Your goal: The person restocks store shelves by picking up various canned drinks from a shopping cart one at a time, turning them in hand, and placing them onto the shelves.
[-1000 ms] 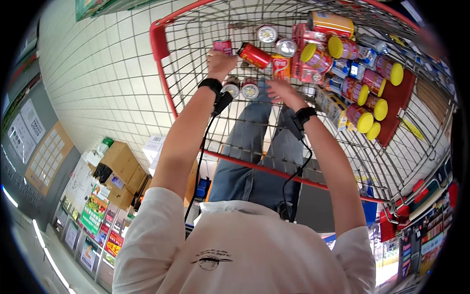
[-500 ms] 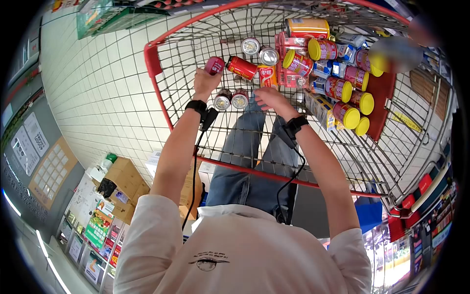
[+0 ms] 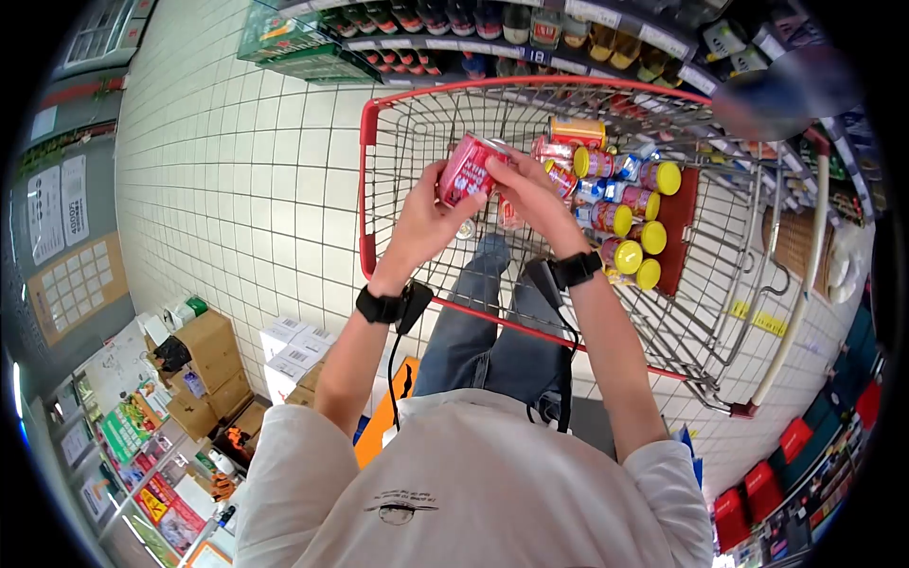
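Observation:
A pink-red can (image 3: 466, 170) is held tilted above the left part of the shopping cart (image 3: 367, 194). My left hand (image 3: 417, 222) is wrapped round its left and lower side. From the right, my right hand (image 3: 532, 189) grips the same can, thumb across its side. Beyond my right hand, yellow-lidded jars (image 3: 620, 256) lie grouped in the cart, with an orange-yellow can (image 3: 578, 132) at their far side. Parts of other cans and packs show below and between my hands; most of them are hidden.
Shelves of bottles (image 3: 544, 30) run along the far side of the cart. Green crates (image 3: 308, 57) stand at the upper left. Cardboard boxes (image 3: 210, 355) and white boxes (image 3: 294, 352) are at the lower left. The cart's handle (image 3: 793, 312) is on the right.
My left hand has lifted the can up from the cart toward me, and my right hand has come onto it. The view has shifted, so the cart appears smaller and the shelves show.

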Demonstrator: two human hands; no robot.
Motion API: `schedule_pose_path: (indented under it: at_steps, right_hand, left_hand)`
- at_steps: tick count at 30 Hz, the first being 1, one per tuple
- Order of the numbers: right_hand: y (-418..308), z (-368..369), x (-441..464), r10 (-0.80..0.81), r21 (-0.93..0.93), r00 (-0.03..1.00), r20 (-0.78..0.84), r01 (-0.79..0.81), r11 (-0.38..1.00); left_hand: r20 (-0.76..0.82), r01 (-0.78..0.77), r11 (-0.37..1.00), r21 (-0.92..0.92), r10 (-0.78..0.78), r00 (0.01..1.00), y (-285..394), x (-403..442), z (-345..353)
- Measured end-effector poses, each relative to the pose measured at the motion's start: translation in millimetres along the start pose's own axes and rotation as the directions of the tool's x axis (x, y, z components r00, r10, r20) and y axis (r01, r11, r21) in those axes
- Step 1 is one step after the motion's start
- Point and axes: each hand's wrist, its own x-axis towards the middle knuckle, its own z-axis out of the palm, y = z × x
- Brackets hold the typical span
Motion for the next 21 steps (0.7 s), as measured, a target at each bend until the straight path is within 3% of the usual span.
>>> schedule_pose_path:
  at_steps: [1,2,4,7,10,16,21]
  right_hand:
    - [-15.1,12.8,-15.1,-0.118,-0.07,0.992,0.044,0.121,0.99]
    - [-29.1,24.3,-30.3,-0.232,-0.132,0.968,0.096,0.244,0.961]
    - [-51.6,42.2,-57.9,-0.275,-0.143,0.953,0.124,0.292,0.946]
    - [-76.8,59.3,-94.3,-0.395,-0.285,0.869,0.298,0.476,0.832]
    - [-89.4,67.6,-124.5,-0.528,-0.264,0.779,0.339,0.617,0.741]
    - [-124.8,77.2,-186.7,-0.563,-0.257,0.718,0.409,0.683,0.684]
    - [-146.3,81.4,-225.9,-0.593,-0.267,0.604,0.532,0.785,0.559]
  left_hand:
    - [-0.008,-0.019,0.999,0.027,0.019,1.0,19.0,-15.7,1.9]
    - [-0.066,-0.163,0.987,-0.005,0.162,0.985,24.5,-25.9,7.3]
    - [-0.09,-0.255,0.965,-0.056,0.25,0.964,39.9,-43.6,13.1]
    - [-0.092,-0.345,0.937,-0.05,0.339,0.936,73.4,-67.3,22.7]
    - [-0.14,-0.483,0.875,-0.037,0.474,0.869,97.0,-84.0,38.9]
    - [-0.119,-0.604,0.797,0.021,0.602,0.79,137.7,-114.9,64.1]
    - [-0.149,-0.687,0.725,0.041,0.684,0.714,160.7,-143.8,83.6]
